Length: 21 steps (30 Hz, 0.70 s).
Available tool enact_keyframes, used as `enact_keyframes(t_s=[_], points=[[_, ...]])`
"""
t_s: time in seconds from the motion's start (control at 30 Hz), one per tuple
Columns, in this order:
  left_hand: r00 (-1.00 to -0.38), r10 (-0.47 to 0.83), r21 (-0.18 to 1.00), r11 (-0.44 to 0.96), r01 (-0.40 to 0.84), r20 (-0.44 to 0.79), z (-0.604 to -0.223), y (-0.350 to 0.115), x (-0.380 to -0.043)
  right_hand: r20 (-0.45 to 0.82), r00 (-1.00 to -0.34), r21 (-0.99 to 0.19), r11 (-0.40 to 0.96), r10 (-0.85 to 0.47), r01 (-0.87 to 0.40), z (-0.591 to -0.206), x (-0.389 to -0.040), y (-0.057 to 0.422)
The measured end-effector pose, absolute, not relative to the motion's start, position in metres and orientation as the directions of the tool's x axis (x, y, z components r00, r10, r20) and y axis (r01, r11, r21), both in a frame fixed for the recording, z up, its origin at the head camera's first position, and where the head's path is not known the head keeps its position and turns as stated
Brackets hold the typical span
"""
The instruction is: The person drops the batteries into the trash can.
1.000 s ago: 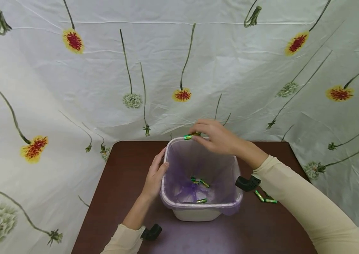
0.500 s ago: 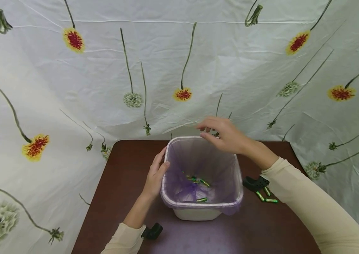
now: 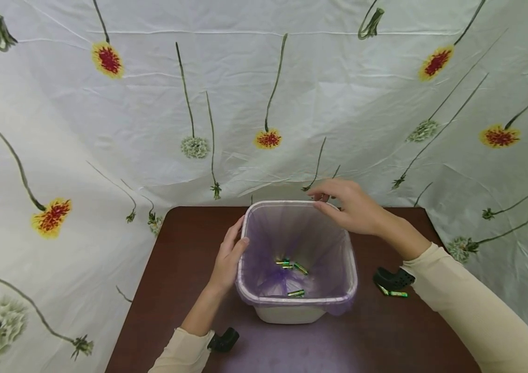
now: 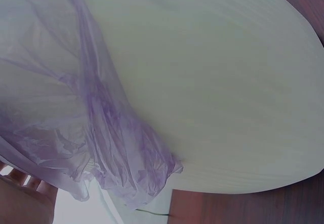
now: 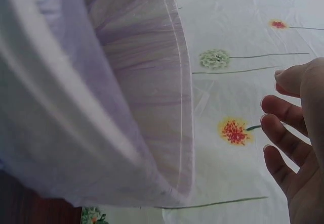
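Note:
A pale waste bin (image 3: pixel 291 315) lined with a thin purple bag (image 3: pixel 264 217) stands on the table. Several green-and-gold batteries (image 3: pixel 300 268) lie on the bag at its bottom. My left hand (image 3: pixel 227 261) holds the bin's left rim, thumb at the lip and fingers along the outside; in the left wrist view the hand (image 4: pixel 28 198) shows only at the lower left corner. Over the bin's far right corner hovers my right hand (image 3: pixel 350 204), its fingers loosely bent. In the right wrist view, nothing is between the fingers of that hand (image 5: pixel 298 138).
Right of the bin, more batteries (image 3: pixel 398 294) lie on the dark brown table (image 3: pixel 189 248), partly hidden by the black wrist camera (image 3: pixel 391 280). A white flowered cloth (image 3: pixel 152 114) hangs behind and at both sides.
My right hand has let go of a battery over the bin and moved to the right. One more battery now lies among those inside. The left hand has stayed put.

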<state>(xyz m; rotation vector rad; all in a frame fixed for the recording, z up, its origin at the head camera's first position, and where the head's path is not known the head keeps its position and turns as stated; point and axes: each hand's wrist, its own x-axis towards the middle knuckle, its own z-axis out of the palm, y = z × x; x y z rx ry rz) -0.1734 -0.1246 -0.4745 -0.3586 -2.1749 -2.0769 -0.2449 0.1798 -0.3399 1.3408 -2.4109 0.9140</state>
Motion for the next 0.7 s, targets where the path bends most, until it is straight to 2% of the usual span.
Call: enact_keyframes(t_s=[0.33, 0.7], points=[[-0.966, 0.090, 0.969, 0.042, 0.245, 0.241, -0.473, -0.124, -0.173, 0.492, -0.585, -0.403, 0.427, -0.644, -0.809, -0.350, -0.239, 0.204], [-0.966, 0.089, 0.969, 0.041, 0.246, 0.241, -0.473, -0.123, -0.172, 0.478, -0.653, -0.416, 0.504, -0.587, -0.757, -0.360, -0.231, 0.229]])
